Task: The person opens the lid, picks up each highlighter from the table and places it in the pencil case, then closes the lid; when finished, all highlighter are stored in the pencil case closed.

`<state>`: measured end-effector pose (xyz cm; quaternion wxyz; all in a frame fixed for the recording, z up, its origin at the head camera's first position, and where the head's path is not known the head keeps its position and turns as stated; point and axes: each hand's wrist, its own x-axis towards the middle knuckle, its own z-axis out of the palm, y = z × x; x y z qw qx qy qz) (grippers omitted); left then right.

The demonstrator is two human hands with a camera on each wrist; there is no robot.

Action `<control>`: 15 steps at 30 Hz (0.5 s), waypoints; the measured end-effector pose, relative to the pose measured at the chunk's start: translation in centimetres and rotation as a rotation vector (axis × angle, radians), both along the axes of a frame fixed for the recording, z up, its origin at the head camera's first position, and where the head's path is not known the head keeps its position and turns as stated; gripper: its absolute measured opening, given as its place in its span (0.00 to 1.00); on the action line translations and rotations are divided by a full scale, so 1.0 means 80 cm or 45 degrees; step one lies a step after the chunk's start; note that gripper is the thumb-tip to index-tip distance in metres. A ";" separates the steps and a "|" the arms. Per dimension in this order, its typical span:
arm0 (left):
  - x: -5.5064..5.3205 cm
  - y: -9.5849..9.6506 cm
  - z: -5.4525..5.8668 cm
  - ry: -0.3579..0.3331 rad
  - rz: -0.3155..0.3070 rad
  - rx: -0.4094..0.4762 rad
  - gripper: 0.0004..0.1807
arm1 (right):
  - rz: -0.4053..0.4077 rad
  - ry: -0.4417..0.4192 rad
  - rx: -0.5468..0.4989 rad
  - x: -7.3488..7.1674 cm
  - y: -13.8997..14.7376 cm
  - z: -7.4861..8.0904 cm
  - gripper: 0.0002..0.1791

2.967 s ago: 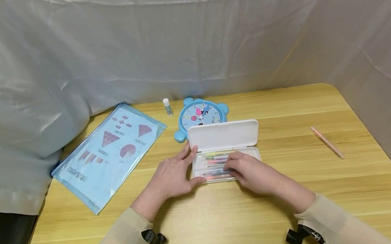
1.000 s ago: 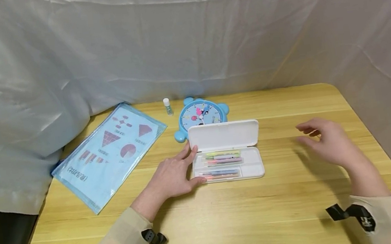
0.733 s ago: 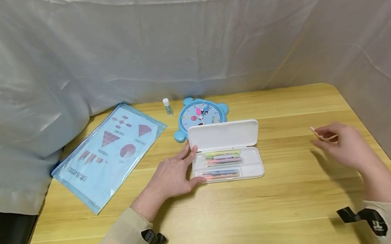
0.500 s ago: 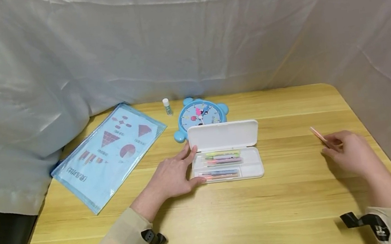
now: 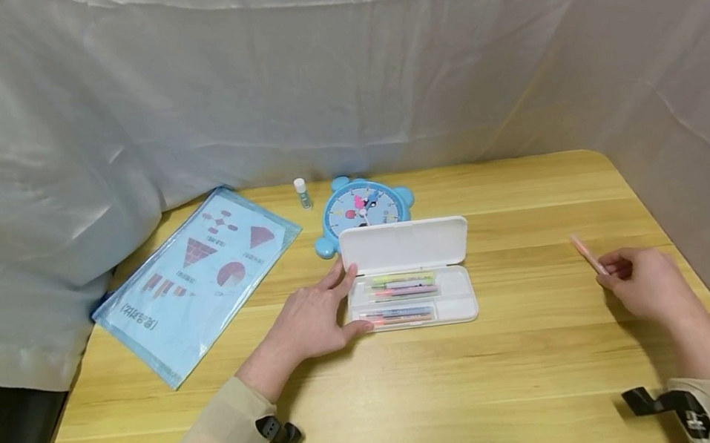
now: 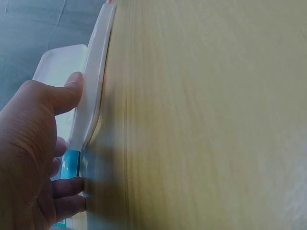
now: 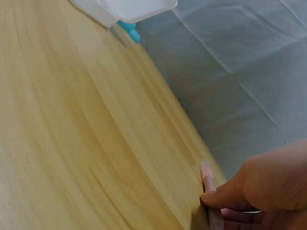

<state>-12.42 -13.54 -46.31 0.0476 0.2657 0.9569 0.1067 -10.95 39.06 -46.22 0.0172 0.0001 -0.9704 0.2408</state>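
Observation:
A white pencil case [image 5: 457, 307] stands with its lid [image 5: 405, 246] raised. Several pens [image 5: 404, 284] lie in its back compartment, and more slim pens [image 5: 401, 316] fill part of the front one. My left hand [image 5: 314, 322] holds the case by its left end, thumb at the front edge and fingers toward the lid's hinge; the left wrist view shows the thumb [image 6: 72, 91] against the white wall. Off to the right, my right hand [image 5: 649, 284] pinches a pink pen [image 5: 587, 253] between thumb and fingers. Its capped end [image 7: 206, 170] points away from the hand.
Behind the case lies a blue toy clock [image 5: 363, 205], partly hidden by the lid. A glue stick [image 5: 302, 194] stands left of it. A blue printed document bag [image 5: 201, 283] lies at the left. Grey cloth [image 5: 361, 63] hangs behind the wooden table [image 5: 453, 403].
My right hand has left the pencil case, moved right and taken hold of the pink pen. It has since drawn slightly toward me along the pen. My left hand has stayed at the case.

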 end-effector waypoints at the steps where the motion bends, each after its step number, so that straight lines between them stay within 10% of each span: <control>1: 0.000 0.000 0.000 0.000 0.001 -0.001 0.55 | 0.000 0.005 -0.002 0.000 0.000 0.000 0.11; 15: 0.000 0.001 0.000 0.003 0.002 -0.012 0.55 | 0.079 0.145 -0.112 -0.005 -0.033 0.029 0.11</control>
